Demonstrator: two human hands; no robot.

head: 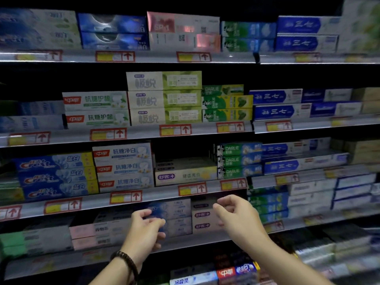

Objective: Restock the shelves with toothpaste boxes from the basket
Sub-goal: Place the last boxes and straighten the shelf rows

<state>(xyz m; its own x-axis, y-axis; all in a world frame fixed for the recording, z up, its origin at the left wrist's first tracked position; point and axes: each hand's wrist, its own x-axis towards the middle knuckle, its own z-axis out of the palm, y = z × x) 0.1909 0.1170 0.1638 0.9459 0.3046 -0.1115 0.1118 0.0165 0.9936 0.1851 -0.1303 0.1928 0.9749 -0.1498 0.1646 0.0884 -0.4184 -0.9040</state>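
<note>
- Head view: blue-white toothpaste boxes [174, 214] stand stacked on the shelf [195, 239], faces outward.
- Left hand [147, 229] curls at the stack's left end, likely squaring it; grip pinching or not, cannot tell.
- Right hand [238, 214], right of the stack: grip loosely curled, empty.

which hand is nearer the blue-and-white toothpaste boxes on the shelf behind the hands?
Left. The left hand is at the left end of the blue-and-white boxes, overlapping them; the right hand is off to their right, past the cream boxes.
</note>
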